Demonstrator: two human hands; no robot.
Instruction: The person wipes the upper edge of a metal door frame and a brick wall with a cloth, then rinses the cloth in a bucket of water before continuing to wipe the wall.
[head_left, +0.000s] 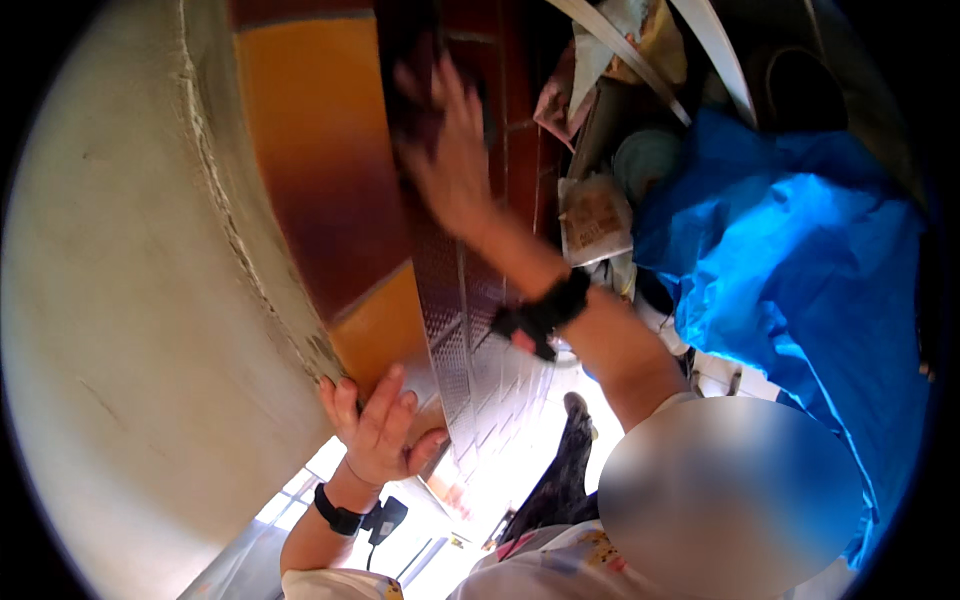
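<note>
My right hand (457, 157) is motion-blurred and reaches up over the dark red tiled face (517, 172). Its fingers spread over a dark purple cloth-like thing (429, 124), mostly hidden by the hand and shadow. Below and to the left, my left hand (379, 431) has its fingers apart and holds nothing. Its fingertips are at the lower end of a ledge of glazed orange and brown tiles (315, 97), by the joint with the plain wall. Black straps with small attached devices circle both wrists.
A pale wall (135, 262) with a rough seam runs along the left. To the right are a clear packet (596, 217) with printing, a round lidded container (646, 161), pale curved strips (716, 56) and a large blue plastic sheet (795, 247). A dark-clad leg (559, 472) shows below.
</note>
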